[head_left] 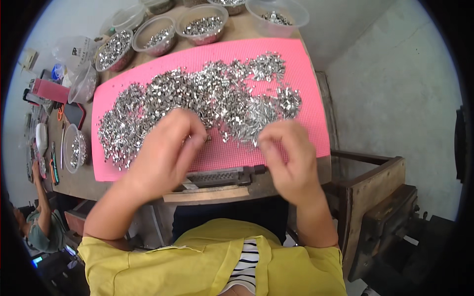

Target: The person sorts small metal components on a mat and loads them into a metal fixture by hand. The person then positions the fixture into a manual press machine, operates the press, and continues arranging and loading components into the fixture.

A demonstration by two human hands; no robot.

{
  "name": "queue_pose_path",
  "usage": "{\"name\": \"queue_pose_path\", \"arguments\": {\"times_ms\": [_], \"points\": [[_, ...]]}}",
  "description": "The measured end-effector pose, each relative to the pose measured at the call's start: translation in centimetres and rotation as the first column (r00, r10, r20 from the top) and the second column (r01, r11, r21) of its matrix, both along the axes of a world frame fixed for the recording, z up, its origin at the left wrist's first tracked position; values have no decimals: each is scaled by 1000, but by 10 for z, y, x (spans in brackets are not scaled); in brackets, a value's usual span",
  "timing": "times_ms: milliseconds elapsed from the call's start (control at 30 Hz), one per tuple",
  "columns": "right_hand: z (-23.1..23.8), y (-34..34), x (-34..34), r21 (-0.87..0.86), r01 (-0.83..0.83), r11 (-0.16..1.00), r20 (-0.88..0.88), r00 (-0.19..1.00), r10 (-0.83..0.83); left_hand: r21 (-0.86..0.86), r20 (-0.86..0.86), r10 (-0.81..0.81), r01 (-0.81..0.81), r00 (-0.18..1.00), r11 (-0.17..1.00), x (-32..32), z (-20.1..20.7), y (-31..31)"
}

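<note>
Heaps of small shiny metal pieces (185,91), some like short tubes and some like thin pins, are spread over a pink textured mat (306,74). My left hand (170,145) hovers above the mat's near edge, fingers curled in a pinch beside the heap. My right hand (291,160) is also pinched, near the thin pins at the heap's right end. Whatever either pinch holds is too small or hidden to make out. Between and below my hands, a long black slotted strip (222,176) lies along the table's front edge.
Clear plastic bowls (202,24) of metal pieces line the far side. Another plastic bowl (75,148) stands at the left near pliers (54,165). At the far left is another person (44,222). A wooden frame (373,182) stands right of the table.
</note>
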State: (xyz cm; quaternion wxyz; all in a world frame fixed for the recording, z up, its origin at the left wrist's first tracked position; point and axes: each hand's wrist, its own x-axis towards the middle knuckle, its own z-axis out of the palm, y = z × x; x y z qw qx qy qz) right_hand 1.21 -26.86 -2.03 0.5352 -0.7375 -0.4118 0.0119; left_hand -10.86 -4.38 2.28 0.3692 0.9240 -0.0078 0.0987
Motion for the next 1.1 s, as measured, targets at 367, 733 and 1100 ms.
{"name": "queue_pose_path", "arguments": {"times_ms": [367,733,1100], "points": [[-30,13,-31,-64,7,998,267,964,10,241,179,-1,-43,984,969,-19,-46,-31],[-36,-42,-85,-185,64,981,472,881,31,480,286,25,-166,958,861,-68,-57,-104],[-23,-44,-85,-168,70,983,431,902,10,332,350,90,-214,932,919,-73,-56,-95]]}}
